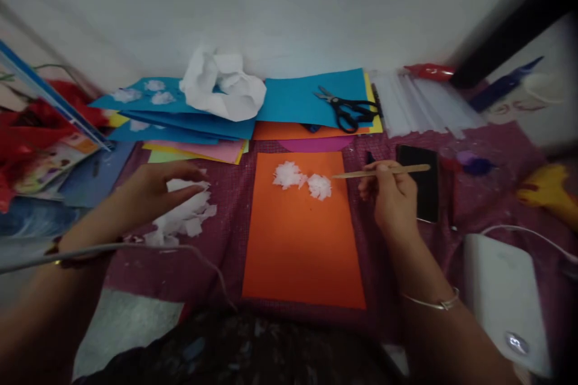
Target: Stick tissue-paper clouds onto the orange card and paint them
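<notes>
My right hand [391,195] pinches a wooden craft stick [413,168], its tip pointing left over the right edge of an orange sheet [302,240]. Two round clusters of white paper bits, a left cluster [288,174] and a right cluster [320,187], lie side by side near the sheet's top. The stick's tip is close to the right cluster; I cannot tell if they touch. On the left, my left hand [158,186] hovers at a pile of torn white paper pieces [185,216], thumb and fingers apart, with nothing visible between them.
Behind the sheet lie blue papers [298,96] with black-handled scissors [347,109] and crumpled white paper [226,87] on top. To the right are a dark phone [427,186], a white power bank [506,295] and clear plastic sleeves [419,102]. A cable [180,246] crosses the left forearm.
</notes>
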`<state>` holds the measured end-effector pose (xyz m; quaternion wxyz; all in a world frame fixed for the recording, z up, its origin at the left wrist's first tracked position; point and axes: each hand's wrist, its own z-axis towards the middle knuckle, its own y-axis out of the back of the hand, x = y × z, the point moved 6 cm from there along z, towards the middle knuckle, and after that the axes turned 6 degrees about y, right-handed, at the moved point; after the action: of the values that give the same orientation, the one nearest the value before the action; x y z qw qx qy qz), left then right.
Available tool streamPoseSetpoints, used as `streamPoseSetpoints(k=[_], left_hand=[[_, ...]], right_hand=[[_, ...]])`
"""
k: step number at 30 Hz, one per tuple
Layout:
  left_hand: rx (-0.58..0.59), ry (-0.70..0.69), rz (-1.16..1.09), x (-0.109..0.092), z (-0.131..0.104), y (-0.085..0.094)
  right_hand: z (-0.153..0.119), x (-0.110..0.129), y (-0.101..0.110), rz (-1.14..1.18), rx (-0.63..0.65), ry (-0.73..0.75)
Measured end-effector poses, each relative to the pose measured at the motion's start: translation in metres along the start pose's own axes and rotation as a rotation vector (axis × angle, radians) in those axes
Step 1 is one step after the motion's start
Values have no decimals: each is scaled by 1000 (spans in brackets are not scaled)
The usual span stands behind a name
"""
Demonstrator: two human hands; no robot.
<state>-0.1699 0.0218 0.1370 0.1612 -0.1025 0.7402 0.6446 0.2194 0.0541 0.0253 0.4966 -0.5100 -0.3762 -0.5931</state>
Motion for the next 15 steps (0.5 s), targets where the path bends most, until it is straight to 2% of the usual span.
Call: streamPoseSetpoints(k=[2, 3, 4, 6, 7, 11, 15], left_hand=[[28, 93, 32, 24, -33, -12], [-17, 104, 38, 33, -47, -18], [-47, 103, 56, 41, -60, -28], [-35, 107, 117, 51, -82, -55], [-82, 121, 142, 55, -90, -65], [-228, 208, 217, 57, -109, -94], [-299, 303, 181, 60, -110, -99]], right_hand=[[0, 2, 1, 17, -18, 6], [0, 3, 1, 28, -23, 5], [0, 3, 1, 34, -30, 2], [-1, 4, 1, 26, -39, -10], [-1, 3, 1, 18, -41, -18], [-1, 3, -1, 16, -37, -35], [-2, 4, -1, 5, -36, -24]])
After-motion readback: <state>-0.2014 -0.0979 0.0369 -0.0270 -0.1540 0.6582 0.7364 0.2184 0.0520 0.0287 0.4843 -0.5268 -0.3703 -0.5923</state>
